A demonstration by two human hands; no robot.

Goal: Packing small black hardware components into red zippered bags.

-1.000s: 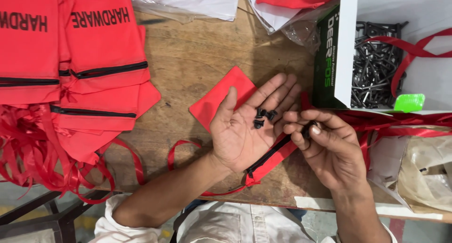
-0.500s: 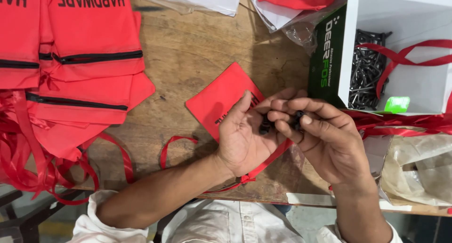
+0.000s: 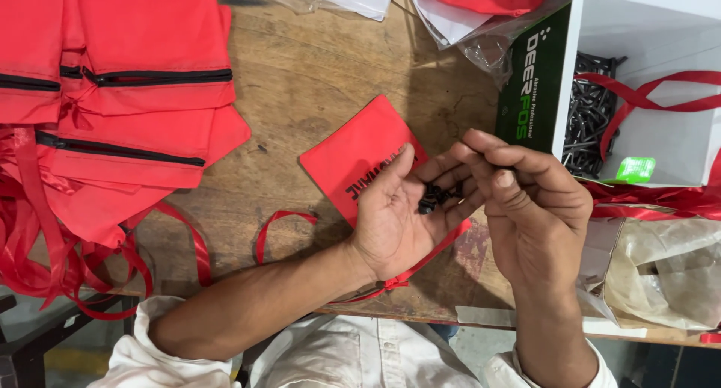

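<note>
My left hand (image 3: 398,211) is cupped palm up over a red fabric pouch (image 3: 353,155) that lies on the wooden table (image 3: 315,72). Several small black screws (image 3: 434,198) rest in its palm. My right hand (image 3: 537,208) hovers right beside it, its fingers curled over the screws and touching the left fingertips. Whether the right fingers pinch a screw is hidden. A red ribbon (image 3: 274,226) trails from the pouch under my left wrist.
A stack of red zippered pouches (image 3: 128,80) with red ribbons fills the left side. At the right stands an open white and green box (image 3: 556,65) holding black screws (image 3: 593,110) and red ribbons. Clear plastic bags (image 3: 661,268) lie at the lower right.
My left hand went from flat and open to cupped around the screws. My right hand closed in over the left palm, its fingers now covering the screws.
</note>
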